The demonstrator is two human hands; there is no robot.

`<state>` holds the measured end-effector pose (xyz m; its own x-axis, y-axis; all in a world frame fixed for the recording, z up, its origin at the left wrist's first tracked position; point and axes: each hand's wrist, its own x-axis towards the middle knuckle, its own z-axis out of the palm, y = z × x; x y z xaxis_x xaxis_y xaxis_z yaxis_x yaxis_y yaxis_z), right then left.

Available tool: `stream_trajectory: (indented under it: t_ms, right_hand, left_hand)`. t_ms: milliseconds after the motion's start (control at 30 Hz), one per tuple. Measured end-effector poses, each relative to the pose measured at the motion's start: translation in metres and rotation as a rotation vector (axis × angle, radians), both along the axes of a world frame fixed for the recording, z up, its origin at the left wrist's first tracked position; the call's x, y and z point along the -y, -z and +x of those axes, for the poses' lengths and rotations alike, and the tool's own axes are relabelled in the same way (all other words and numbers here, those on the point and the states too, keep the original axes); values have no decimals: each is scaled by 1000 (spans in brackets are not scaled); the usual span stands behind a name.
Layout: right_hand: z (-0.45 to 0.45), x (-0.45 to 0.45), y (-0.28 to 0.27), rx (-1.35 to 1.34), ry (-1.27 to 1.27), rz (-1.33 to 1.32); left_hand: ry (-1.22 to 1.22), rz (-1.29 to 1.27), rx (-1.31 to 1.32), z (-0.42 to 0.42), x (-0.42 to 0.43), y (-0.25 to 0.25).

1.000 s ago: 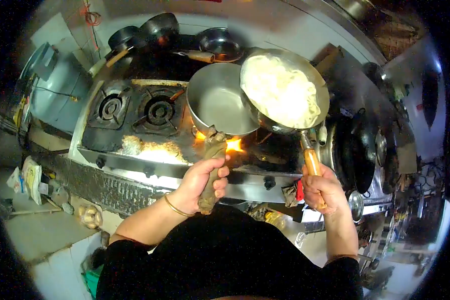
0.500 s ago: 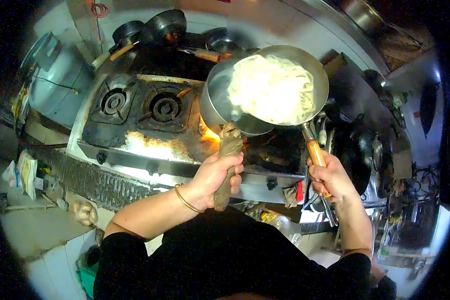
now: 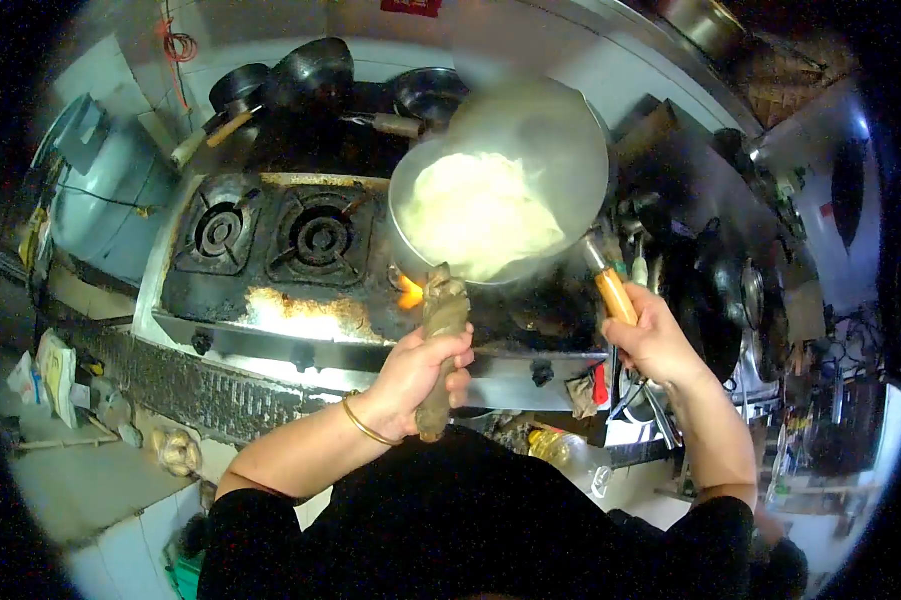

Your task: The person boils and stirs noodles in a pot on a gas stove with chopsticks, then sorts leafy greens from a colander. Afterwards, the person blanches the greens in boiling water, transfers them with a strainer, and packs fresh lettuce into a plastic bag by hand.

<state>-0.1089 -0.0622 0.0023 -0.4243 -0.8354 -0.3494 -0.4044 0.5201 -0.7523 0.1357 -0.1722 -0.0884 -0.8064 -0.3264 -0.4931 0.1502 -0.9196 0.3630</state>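
Note:
My left hand (image 3: 432,370) is wrapped round a cloth-covered handle (image 3: 442,315) at the near side of a deep metal pot (image 3: 402,205) on the stove. My right hand (image 3: 642,330) grips the wooden handle (image 3: 613,290) of a wide pan (image 3: 570,140). The pan is tilted to the left over the pot and overlaps its right part. A pale, bright mass (image 3: 480,215) lies low in the tilted pan and the pot; where one ends and the other begins is hard to tell. Orange flame (image 3: 408,292) shows under the pot.
Two burners (image 3: 320,236) sit on the stove to the left. Dark pans (image 3: 313,75) stand along the back wall. A grey-blue tank (image 3: 115,200) is at the far left. Black woks (image 3: 720,290) and utensils are at the right. A plastic bottle (image 3: 570,455) lies below the stove edge.
My right hand has tipped the pan leftward over the pot, and the pale mass has slid left and down. My left hand keeps its hold on the cloth-covered handle.

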Motion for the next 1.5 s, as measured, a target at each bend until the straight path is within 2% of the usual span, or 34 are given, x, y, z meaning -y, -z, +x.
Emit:
stream_trajectory:
  t_ms: [133,167,267,400,433,567,700,733,933,1000,1133,1200,1267,1367,1400,1433,1467,1500]
  right_hand:
    - [-7,9,13,-252,-133,-152]
    - [-10,10,16,-483,-189,-183]
    - [-1,15,3,-651,-126,-86]
    - [-3,12,2,-983,-178,-99]
    - [1,12,-6,-974,-169,-40]
    - [6,4,-15,-1060,-183,-125]
    - [15,3,-29,-1128,-146,-57]
    - [13,2,-30,-1223,-168,-133]
    - [28,1,-66,-1452,-155,-86]
    - [33,-3,-74,-1434,-147,-125]
    - [45,-11,-95,-1398,-129,-220]
    - [55,-10,-103,-1483,-85,-243]
    - [59,-11,-111,-1565,2,-204]
    - [64,-15,-127,-1511,28,-219]
    - [61,-17,-129,-1512,-24,-317]
    - [64,-15,-131,-1547,31,-281]
    - [67,-14,-133,-1581,83,-243]
    - [67,-14,-135,-1530,34,-292]
  left_hand:
    - [-13,13,-25,4,4,10]
    - [-18,19,-16,6,4,11]
    - [-14,20,-32,10,5,17]
    - [-3,47,-83,12,6,26]
    - [0,50,-98,12,6,28]
    - [22,131,-208,15,8,40]
    - [30,103,-223,23,8,39]
    - [34,114,-238,24,9,41]
    - [61,162,-344,30,10,48]
    - [59,154,-353,33,11,48]
    - [-17,27,-383,38,9,49]
    - [-22,11,-413,41,9,50]
    - [-102,-96,-418,41,6,55]
    - [-194,-275,-376,51,7,34]
    - [-222,-335,-352,55,7,27]
    - [-228,-394,-430,54,8,36]
    - [-278,-486,-343,57,7,38]
    - [-329,-576,-254,58,5,38]
